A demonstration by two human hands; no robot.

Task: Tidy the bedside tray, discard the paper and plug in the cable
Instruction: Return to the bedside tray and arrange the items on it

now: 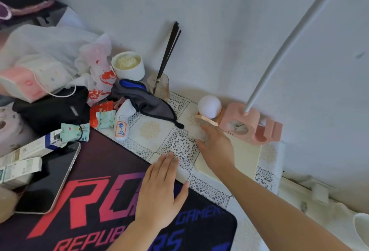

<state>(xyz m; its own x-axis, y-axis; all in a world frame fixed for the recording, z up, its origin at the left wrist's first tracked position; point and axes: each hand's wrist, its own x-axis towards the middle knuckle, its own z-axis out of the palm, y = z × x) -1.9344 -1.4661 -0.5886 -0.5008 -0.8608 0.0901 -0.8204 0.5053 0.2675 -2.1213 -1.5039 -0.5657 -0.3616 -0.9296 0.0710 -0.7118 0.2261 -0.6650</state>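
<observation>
A flat cream tray [248, 158] lies on the lace tablecloth [151, 131] by the wall. My right hand [216, 148] reaches over the tray's left end, thumb and fingers closed around a pale crumpled paper [199, 134]. My left hand [161, 189] rests flat with fingers spread on the edge of the dark gaming mat [111, 206], holding nothing. A thin white cable [60, 95] loops over a black pouch [52, 113] at the left; its ends are hidden.
Against the wall stand a pink clock [239, 126], a white ball lamp [209, 106], a reed diffuser glass [159, 86] and a white cup [127, 65]. A grey eye mask [153, 106], a labelled white gadget [121, 126], packets, boxes [20, 163], bags and a phone [50, 177] crowd the left.
</observation>
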